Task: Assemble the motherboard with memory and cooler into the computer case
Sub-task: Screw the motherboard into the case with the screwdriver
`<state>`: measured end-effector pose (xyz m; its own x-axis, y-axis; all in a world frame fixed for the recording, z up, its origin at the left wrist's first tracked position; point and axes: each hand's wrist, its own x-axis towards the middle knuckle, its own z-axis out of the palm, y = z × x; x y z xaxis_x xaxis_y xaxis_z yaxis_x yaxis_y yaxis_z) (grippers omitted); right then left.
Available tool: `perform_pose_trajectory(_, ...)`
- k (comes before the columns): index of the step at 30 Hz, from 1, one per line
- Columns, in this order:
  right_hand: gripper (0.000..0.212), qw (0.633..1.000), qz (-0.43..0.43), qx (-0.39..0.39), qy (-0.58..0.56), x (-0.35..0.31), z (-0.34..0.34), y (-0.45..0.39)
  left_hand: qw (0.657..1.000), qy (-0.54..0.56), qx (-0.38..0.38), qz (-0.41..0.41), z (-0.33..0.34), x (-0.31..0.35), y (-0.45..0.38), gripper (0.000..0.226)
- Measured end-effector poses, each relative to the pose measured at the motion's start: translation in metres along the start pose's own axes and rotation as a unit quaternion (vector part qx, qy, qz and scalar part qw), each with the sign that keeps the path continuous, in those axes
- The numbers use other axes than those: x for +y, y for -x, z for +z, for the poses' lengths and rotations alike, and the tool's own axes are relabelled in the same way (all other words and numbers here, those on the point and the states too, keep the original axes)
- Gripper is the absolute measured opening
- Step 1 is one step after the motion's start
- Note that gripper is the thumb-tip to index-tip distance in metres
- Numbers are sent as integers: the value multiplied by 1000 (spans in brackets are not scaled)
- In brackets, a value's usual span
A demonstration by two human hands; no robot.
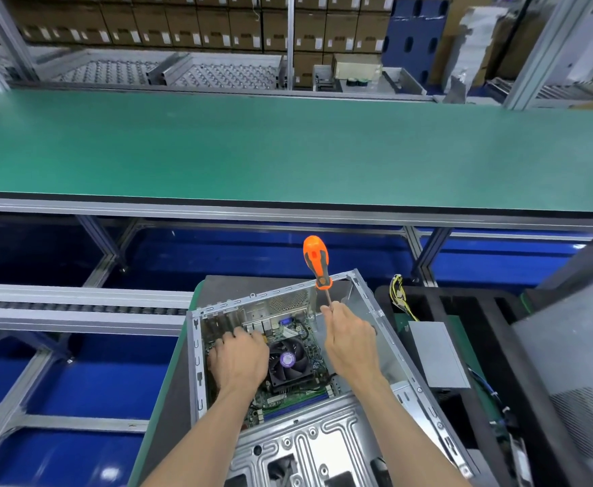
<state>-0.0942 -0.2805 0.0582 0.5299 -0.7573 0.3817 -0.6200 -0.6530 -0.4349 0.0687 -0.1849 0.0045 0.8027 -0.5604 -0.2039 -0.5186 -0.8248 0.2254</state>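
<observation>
Left hand [237, 360] lies flat, grip released, on the board [289, 391] inside the case [326, 448]. Right hand [349, 340] grip pinches the screwdriver [317, 263] shaft, handle up.

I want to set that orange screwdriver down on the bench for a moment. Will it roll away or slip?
The screwdriver probably rolls easily: its handle looks rounded and bulbous. It likely resists slipping in the grip, given the dark inlays on the orange handle. It looks handle-heavy, since the right hand pinches only the thin shaft and the handle stands above it.
</observation>
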Motion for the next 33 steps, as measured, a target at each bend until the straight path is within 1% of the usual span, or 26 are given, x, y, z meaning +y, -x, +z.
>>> perform_pose_trajectory(2, 39, 1000, 1, 0, -3, 0, 0, 0, 993, -5, 83, 87, -4, 2, 3, 31)
perform_pose_trajectory(3, 41, 1000, 3, -3, -7, 0, 0, 0, 985, 19, 104, 138, -3, 3, 3, 25)
perform_pose_trajectory(4, 44, 1000, 5, -8, -12, 1, 0, 0, 975, 64, 101, 189, -1, 6, 3, 21)
perform_pose_trajectory(6, 50, 1000, 10, -22, -16, 1, 0, -1, 951, 140, 49, 272, 3, 14, 1, 21)
perform_pose_trajectory(7, 51, 999, 13, -30, -15, 2, 1, -1, 941, 156, 22, 301, 4, 18, -1, 24)
perform_pose_trajectory(9, 47, 999, 21, -43, -26, 4, 2, -1, 930, 140, -25, 338, 7, 26, -9, 33)
perform_pose_trajectory(12, 35, 996, 41, -47, -59, 7, 3, -3, 933, 48, -90, 346, 7, 38, -24, 45)
perform_pose_trajectory(14, 33, 996, 52, -47, -63, 8, 3, -4, 933, -25, -132, 335, 5, 47, -32, 53)
perform_pose_trajectory(17, 32, 995, 61, -59, -47, 8, 3, -5, 917, -132, -187, 327, 1, 64, -41, 61)
perform_pose_trajectory(19, 32, 995, 64, -64, -38, 8, 3, -5, 909, -180, -210, 310, 1, 73, -45, 60)
perform_pose_trajectory(21, 32, 995, 69, -64, -35, 8, 3, -5, 911, -201, -215, 289, 1, 79, -48, 57)
perform_pose_trajectory(25, 31, 995, 75, -49, -37, 10, 4, -4, 889, -273, -212, 299, 0, 88, -50, 57)
perform_pose_trajectory(33, 31, 996, 76, -24, -35, 12, 8, -4, 878, -301, -238, 286, -5, 95, -47, 53)
